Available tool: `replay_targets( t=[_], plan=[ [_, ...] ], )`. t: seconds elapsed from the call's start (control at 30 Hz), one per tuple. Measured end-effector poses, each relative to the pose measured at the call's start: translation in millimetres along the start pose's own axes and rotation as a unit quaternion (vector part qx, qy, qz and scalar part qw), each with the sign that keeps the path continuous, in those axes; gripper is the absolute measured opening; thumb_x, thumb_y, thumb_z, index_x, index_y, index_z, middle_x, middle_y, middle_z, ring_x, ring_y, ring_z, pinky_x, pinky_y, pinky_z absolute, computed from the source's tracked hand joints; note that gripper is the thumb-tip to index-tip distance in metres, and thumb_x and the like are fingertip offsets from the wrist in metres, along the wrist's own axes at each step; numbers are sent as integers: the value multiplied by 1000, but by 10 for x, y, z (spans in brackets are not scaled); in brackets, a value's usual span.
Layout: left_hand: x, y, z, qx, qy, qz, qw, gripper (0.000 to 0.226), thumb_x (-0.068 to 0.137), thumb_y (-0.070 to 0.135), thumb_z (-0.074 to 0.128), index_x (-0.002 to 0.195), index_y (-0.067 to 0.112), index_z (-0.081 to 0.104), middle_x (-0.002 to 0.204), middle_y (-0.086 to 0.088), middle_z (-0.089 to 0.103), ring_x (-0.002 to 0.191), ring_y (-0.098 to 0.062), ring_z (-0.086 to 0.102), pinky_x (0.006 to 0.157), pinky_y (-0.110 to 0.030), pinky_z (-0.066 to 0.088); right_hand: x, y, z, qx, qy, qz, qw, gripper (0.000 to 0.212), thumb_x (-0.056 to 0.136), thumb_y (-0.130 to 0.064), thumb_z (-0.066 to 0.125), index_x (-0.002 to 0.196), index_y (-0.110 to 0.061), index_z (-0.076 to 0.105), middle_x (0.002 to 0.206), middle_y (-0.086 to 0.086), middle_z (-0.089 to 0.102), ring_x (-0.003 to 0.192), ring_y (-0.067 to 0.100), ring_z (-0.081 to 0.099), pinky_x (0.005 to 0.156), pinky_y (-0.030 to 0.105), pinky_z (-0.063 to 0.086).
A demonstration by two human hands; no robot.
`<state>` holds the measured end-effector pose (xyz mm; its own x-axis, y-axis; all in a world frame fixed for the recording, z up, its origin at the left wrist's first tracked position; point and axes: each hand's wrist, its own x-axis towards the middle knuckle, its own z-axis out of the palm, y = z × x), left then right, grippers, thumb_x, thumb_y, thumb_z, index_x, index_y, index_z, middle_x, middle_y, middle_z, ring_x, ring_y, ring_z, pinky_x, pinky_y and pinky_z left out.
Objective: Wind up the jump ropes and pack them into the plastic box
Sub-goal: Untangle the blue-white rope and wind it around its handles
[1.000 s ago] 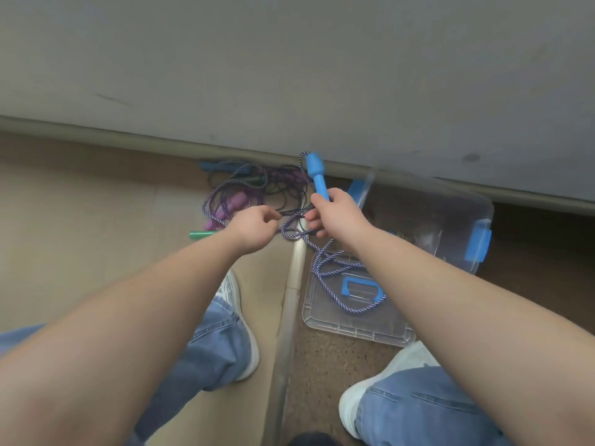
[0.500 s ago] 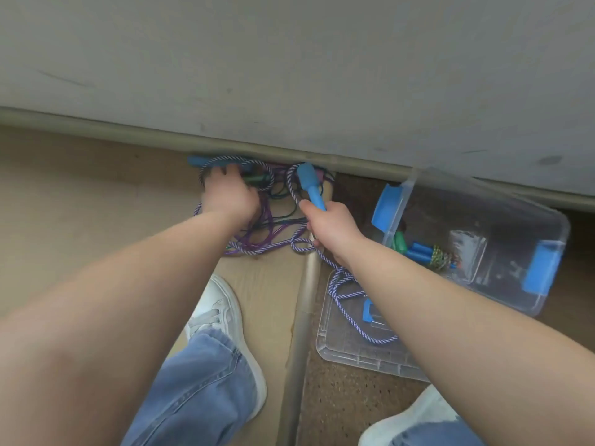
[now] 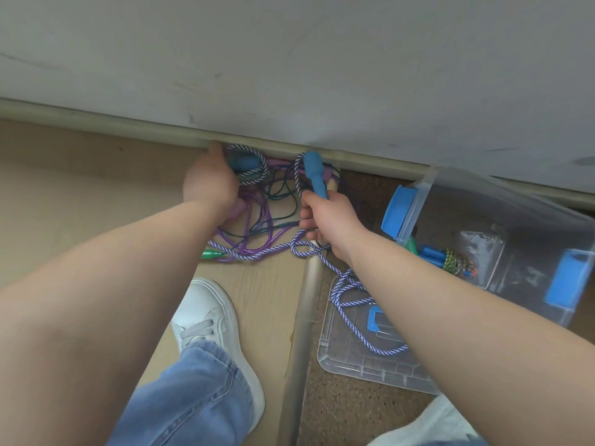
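Note:
My right hand [image 3: 328,220] is shut on a blue handle [image 3: 314,175] of the blue-and-white striped jump rope [image 3: 257,252], held upright. The rope runs across the floor and loops onto the clear lid [image 3: 354,362]. By the wall, my left hand [image 3: 209,183] covers the end of the rope's second blue handle [image 3: 248,163], which has striped rope coiled round it; the fingers are hidden under the hand. The clear plastic box [image 3: 418,201] with blue latches stands at the right and holds wound ropes [image 3: 450,260].
A tangle of purple and dark green ropes [image 3: 257,220] with a green handle [image 3: 211,253] lies between my hands. A metal floor strip [image 3: 306,304] runs towards me. My white shoe [image 3: 212,313] stands below the tangle. The wall and its baseboard [image 3: 96,122] are straight ahead.
My left hand let go of the rope near my right hand and reached to the second handle by the wall. My right hand keeps its handle. The view shifted left, showing the box's inside.

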<state>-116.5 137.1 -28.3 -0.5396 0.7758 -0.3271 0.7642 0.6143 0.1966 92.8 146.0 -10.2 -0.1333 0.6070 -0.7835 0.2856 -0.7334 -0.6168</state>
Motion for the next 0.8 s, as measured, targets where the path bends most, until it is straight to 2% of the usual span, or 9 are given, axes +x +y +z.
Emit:
replay_targets(
  t=[0.1, 0.17, 0.23, 0.33, 0.43, 0.53, 0.6, 0.7, 0.8],
  plan=[
    [64, -64, 16, -18, -2, 22, 1000, 39, 88, 13, 58, 126, 11, 61, 120, -26, 60, 108, -45, 57, 91, -42, 47, 36, 16, 31, -4, 2, 0, 1000, 15, 99, -27, 57, 99, -13, 60, 76, 4, 60, 60, 14, 58, 47, 24, 47],
    [65, -45, 48, 4, -46, 16, 999, 42, 88, 21, 62, 130, 18, 60, 131, -24, 46, 108, -47, 55, 98, -43, 46, 38, 30, 38, -8, -3, 0, 1000, 17, 99, -28, 56, 102, -12, 61, 78, 5, 61, 61, 14, 59, 46, 24, 48],
    [51, -10, 95, 83, -66, 18, 994, 43, 87, 22, 62, 129, 23, 59, 133, -20, 38, 115, -44, 49, 98, -45, 45, 37, 57, 40, -12, -6, -1, 1000, 17, 99, -27, 56, 104, -12, 61, 78, 5, 61, 62, 15, 59, 46, 24, 48],
    [19, 31, 145, 176, -40, 39, 983, 38, 89, 26, 60, 125, 13, 58, 130, -19, 47, 122, -40, 46, 96, -43, 40, 9, 78, 25, -18, -7, 2, 1000, 16, 99, -27, 56, 105, -13, 60, 78, 4, 61, 63, 15, 59, 46, 23, 48],
    [-43, 26, 115, 112, -22, 33, 993, 36, 93, 30, 54, 120, 7, 50, 117, -20, 61, 109, -40, 59, 81, -40, 38, -63, 65, -25, -24, -7, 0, 1000, 16, 99, -28, 56, 105, -14, 61, 78, 4, 61, 65, 15, 57, 50, 26, 49],
    [-163, 56, -23, 37, -6, 38, 999, 32, 96, 29, 47, 116, 6, 50, 110, -24, 63, 99, -44, 62, 74, -42, 43, -197, -4, -90, -44, 6, -17, 999, 16, 98, -30, 56, 101, -16, 61, 78, 1, 67, 70, 20, 59, 60, 33, 53],
    [-290, 118, -188, 8, -4, 30, 999, 34, 96, 32, 46, 116, 4, 50, 111, -25, 63, 99, -45, 62, 75, -43, 46, -326, -70, -126, -49, 20, -29, 998, 18, 97, -32, 55, 106, -17, 60, 77, -1, 72, 75, 21, 65, 62, 33, 54],
    [-548, 247, -435, -9, -11, 6, 1000, 43, 94, 45, 48, 117, 8, 49, 112, -24, 63, 103, -46, 61, 80, -44, 47, -595, -174, -174, -45, 23, -44, 998, 23, 96, -33, 55, 112, -17, 59, 78, -2, 75, 84, 21, 71, 57, 29, 50],
    [-830, 427, -660, -61, -29, -7, 998, 47, 93, 54, 46, 115, 13, 51, 110, -21, 63, 103, -43, 60, 82, -40, 45, -911, -265, -250, -35, -1, -57, 998, 13, 98, -28, 54, 105, -17, 58, 86, 5, 72, 77, 21, 67, 54, 29, 49]
  ],
)
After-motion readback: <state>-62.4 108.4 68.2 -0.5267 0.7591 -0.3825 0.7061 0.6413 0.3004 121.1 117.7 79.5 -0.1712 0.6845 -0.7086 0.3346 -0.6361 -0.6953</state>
